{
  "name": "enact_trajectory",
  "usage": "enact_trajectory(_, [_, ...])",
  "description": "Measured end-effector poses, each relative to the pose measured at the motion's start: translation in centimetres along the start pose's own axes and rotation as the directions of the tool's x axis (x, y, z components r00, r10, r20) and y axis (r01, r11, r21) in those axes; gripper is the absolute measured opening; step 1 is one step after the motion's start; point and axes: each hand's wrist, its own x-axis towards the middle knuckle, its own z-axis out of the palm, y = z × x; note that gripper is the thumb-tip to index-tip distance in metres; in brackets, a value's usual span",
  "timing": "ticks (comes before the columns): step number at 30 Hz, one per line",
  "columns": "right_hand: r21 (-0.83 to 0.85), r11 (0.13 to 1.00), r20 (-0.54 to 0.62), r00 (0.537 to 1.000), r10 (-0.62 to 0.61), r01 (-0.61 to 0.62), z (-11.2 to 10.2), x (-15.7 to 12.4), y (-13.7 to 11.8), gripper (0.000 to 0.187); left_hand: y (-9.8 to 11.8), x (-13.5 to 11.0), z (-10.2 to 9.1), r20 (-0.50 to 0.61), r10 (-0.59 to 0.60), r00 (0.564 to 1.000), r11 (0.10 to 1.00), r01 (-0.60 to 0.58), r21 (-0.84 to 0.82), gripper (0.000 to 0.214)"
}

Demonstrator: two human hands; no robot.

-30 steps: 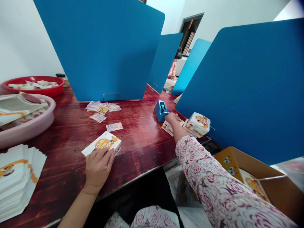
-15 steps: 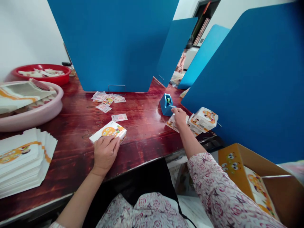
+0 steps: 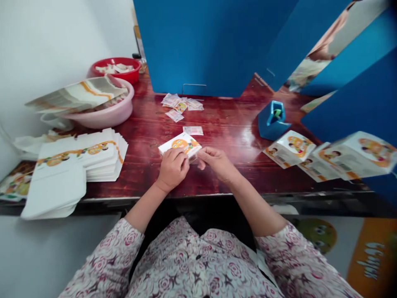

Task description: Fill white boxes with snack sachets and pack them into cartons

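Two hands meet on a small carton (image 3: 181, 145) that lies on the dark red wooden table (image 3: 235, 174), near its front edge and about midway between left and right. The left hand (image 3: 172, 169) curls its fingers over the carton's near side and grips it, and the right hand (image 3: 217, 162) pinches the carton's right end between thumb and fingertips. The carton is white with an orange round cartoon face, and its lettering is too blurred to read. To the right lie finished cartons (image 3: 290, 149) of the same print, showing small figures and barcodes but no legible words, with a blue tape dispenser (image 3: 273, 122) just beyond them. At the far side, loose sachets (image 3: 181, 103) lie before a blue divider (image 3: 201, 41), and a single sachet (image 3: 192, 130) lies just beyond the held carton. To the left sits a stack of flat carton blanks (image 3: 77, 159) with orange bands, then a pink basin (image 3: 107, 116) and a red basin (image 3: 114, 74) farther back. Low on the right, an orange box (image 3: 369, 256) bears dark, smeared writing.
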Motion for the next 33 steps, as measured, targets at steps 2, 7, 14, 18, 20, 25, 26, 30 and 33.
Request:
enact_trajectory(2, [-0.072,0.997,0.036,0.999,0.013,-0.01,1.5,0.6,0.2,0.033,-0.2,-0.3,-0.1,-0.007,-0.045,0.999,0.998,0.045,-0.039,0.018])
enact_trajectory(7, [-0.285,0.957,0.001,0.999,0.052,-0.049,2.5,1.2,0.2,0.034,-0.5,-0.7,-0.3,0.057,-0.029,0.998,0.998,0.032,-0.056,0.038])
enact_trajectory(14, [-0.42,0.895,-0.078,0.988,0.131,-0.152,2.6,0.9,0.0,0.034,-0.6,-0.9,-0.3,0.082,0.053,0.995,0.998,-0.054,0.02,0.029])
enact_trajectory(18, [-0.402,0.906,-0.086,0.991,0.106,-0.132,2.6,0.7,0.7,0.035,-0.6,-0.7,-0.6,0.128,0.047,0.991,0.999,-0.049,0.014,0.033])
enact_trajectory(20, [-0.483,0.871,-0.098,0.994,0.045,-0.088,2.7,0.6,1.0,0.035,-0.7,-0.6,-0.6,0.121,0.06,0.991,0.998,-0.062,0.015,0.033])
enact_trajectory(25, [-0.696,0.703,-0.176,0.984,0.032,-0.148,2.6,0.7,1.7,0.046,-1.0,-0.5,-0.3,0.062,0.109,0.992,0.993,-0.111,0.029,0.03])
enact_trajectory(26, [-0.74,0.651,-0.185,0.982,0.04,-0.166,2.5,0.8,1.8,0.051,-0.9,-0.4,-0.3,0.056,0.12,0.991,0.992,-0.122,0.031,0.03])
enact_trajectory(30, [-0.887,0.445,-0.13,0.991,0.01,-0.121,2.1,0.8,2.8,0.057,-1.0,0.4,-0.8,0.05,0.153,0.987,0.988,-0.153,0.007,0.024])
enact_trajectory(33, [-0.913,0.401,-0.095,0.995,-0.017,-0.08,1.6,0.3,3.8,0.048,-3.1,1.0,-1.4,0.113,0.02,0.993,0.99,-0.003,-0.141,0.024])
